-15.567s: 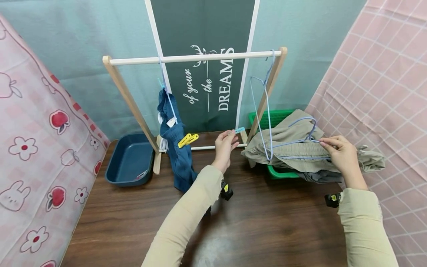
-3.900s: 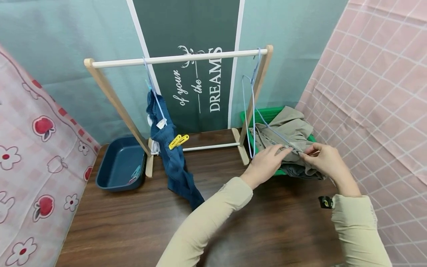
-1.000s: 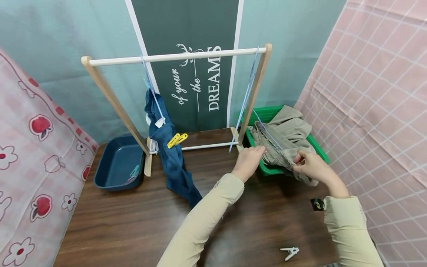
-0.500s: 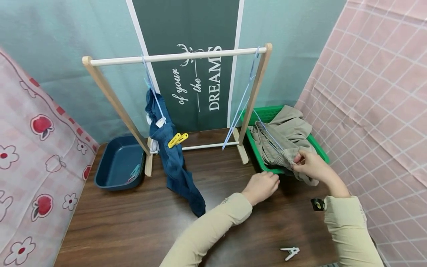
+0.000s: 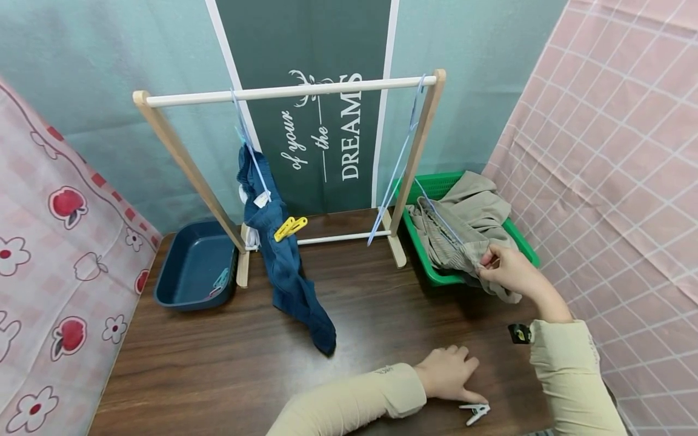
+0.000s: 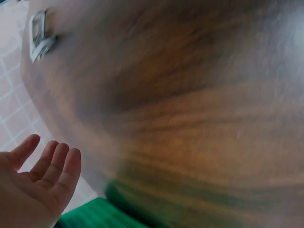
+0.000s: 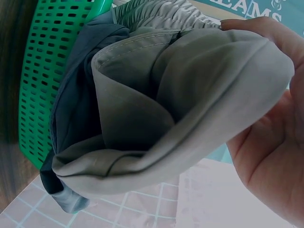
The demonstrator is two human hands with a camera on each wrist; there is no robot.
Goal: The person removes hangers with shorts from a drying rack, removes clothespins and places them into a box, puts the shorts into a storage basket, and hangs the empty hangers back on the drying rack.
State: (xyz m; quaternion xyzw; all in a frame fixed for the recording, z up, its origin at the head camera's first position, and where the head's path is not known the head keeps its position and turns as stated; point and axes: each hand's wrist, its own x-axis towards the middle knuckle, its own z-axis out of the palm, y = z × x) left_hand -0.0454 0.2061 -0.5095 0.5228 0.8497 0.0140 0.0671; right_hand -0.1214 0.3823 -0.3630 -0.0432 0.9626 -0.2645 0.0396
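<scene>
My left hand (image 5: pixel 448 372) is low over the table with its fingers spread, the thumb close to a white clothespin (image 5: pixel 476 413). In the left wrist view, the left hand (image 6: pixel 42 185) holds nothing, and the clothespin (image 6: pixel 40 38) lies away from it on the wood. My right hand (image 5: pixel 509 272) pinches the waistband end of beige trousers (image 5: pixel 474 209), which lie over a green basket (image 5: pixel 431 272). A light blue hanger (image 5: pixel 442 221) runs along the elastic waistband. In the right wrist view, the trouser fabric (image 7: pixel 204 104) folds open in front of the right hand (image 7: pixel 275 128).
A wooden rack with a white rail (image 5: pixel 327 89) stands at the back. Blue trousers (image 5: pixel 283 266) with yellow clothespins (image 5: pixel 291 229) hang from it, and a bare hanger (image 5: pixel 398 166) at its right. A blue basin (image 5: pixel 191 260) holds clothespins. Dark cloth (image 7: pixel 78 95) hangs over the basket.
My left hand has come away from near the bare hanger and basket, down toward the white clothespin. The right hand keeps its pinch on the trousers. Earlier, the left hand held a blue clothespin.
</scene>
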